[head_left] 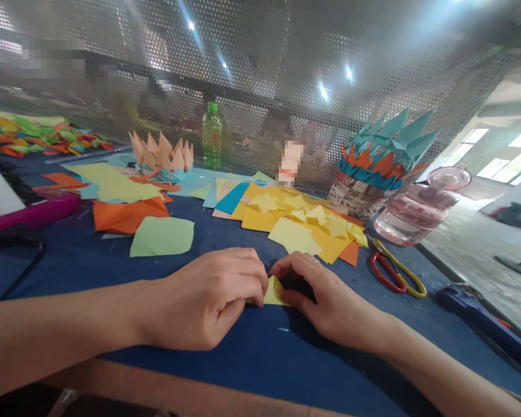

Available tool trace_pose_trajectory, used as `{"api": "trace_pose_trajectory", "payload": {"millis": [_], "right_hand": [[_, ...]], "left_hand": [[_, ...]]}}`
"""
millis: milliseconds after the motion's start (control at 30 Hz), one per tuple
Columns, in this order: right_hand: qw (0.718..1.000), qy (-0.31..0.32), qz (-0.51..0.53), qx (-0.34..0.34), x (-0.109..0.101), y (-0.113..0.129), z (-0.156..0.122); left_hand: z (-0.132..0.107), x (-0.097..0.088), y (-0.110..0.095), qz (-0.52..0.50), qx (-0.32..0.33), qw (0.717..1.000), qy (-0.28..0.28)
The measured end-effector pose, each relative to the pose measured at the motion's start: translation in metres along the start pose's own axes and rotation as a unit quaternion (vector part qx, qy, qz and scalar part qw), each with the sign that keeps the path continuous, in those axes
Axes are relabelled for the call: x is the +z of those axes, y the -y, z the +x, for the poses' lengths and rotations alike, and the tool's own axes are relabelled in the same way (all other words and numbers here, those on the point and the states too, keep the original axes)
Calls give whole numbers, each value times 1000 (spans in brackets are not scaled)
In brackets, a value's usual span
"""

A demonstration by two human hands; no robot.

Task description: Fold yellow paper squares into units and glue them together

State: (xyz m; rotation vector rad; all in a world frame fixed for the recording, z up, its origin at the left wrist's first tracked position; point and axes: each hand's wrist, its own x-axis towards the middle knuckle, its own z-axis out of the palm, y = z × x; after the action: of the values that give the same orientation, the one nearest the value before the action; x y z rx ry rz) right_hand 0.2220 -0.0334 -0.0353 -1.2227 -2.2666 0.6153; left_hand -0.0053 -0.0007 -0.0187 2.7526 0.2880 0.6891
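A small folded piece of yellow paper (272,294) lies on the blue tabletop near its front edge, between my two hands. My left hand (226,295) is closed, its fingertips pressed together at the paper's left side. On the right side, my right hand (315,289) pinches the paper between thumb and fingers. Parts of the paper are hidden under the fingers. Just beyond my hands lie a pale yellow sheet (296,236) and several folded yellow paper pieces (316,215) on darker yellow sheets (259,219).
To the left are a green sheet (162,236), orange paper (121,215) and a magenta tool (39,209) with a cord. Behind stand a peach paper crown (162,155) and green bottle (212,136). Scissors (397,269), a pink bottle (410,214) and blue-handled tool (488,321) lie right.
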Motion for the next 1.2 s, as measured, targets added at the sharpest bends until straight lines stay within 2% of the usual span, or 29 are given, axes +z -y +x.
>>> {"api": "trace_pose_trajectory", "payload": {"millis": [100, 200, 333, 467, 567, 667, 900, 1200], "right_hand": [[999, -13, 36, 28, 3, 2, 0], [996, -30, 81, 28, 5, 6, -1], [993, -66, 103, 4, 6, 12, -2], [991, -91, 100, -8, 4, 16, -4], [993, -74, 88, 5, 4, 17, -4], [997, -54, 57, 5, 5, 15, -3], [996, -84, 18, -26, 6, 13, -2], [995, -88, 24, -40, 8, 18, -4]], "left_hand": [[0, 0, -1, -12, -28, 999, -29], [-2, 1, -2, -8, -93, 994, -59], [-3, 5, 0, -9, -160, 986, -52], [-2, 8, 6, -6, -137, 990, -37], [-1, 7, 7, 6, -127, 991, -44], [-2, 5, 6, 11, -135, 989, -52], [-1, 6, 4, 6, -134, 990, -50], [0, 8, -2, -1, -100, 994, -45]]}}
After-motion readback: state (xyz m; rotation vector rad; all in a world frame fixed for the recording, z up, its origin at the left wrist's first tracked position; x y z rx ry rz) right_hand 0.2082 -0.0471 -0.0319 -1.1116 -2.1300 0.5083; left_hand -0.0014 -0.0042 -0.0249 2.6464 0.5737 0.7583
